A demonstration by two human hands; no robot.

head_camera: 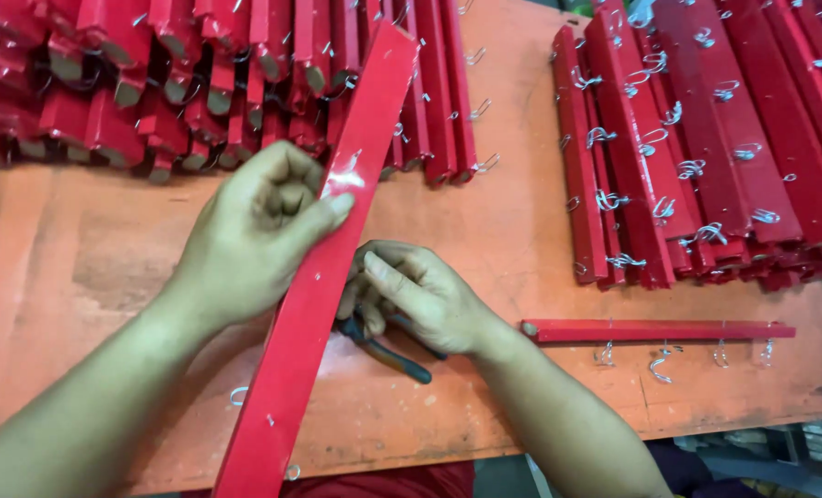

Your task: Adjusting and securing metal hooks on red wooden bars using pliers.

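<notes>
A long red painted strip [323,267] runs diagonally from the bottom edge up to the top centre of the orange table [79,249]. My left hand [259,226] grips it near the middle, thumb pressed on its glossy face. My right hand [425,295] sits just right of the strip, its fingers against the strip's edge, closed on dark-handled pliers [388,350] that lie under the palm. Small metal hooks [237,395] stick out along the strip's lower edges.
A heap of red strips [153,83] with hooks lies at the back left, and a neater stack of red strips [706,138] at the right. One single red strip [660,329] with hanging wire hooks lies flat near the table's front right edge.
</notes>
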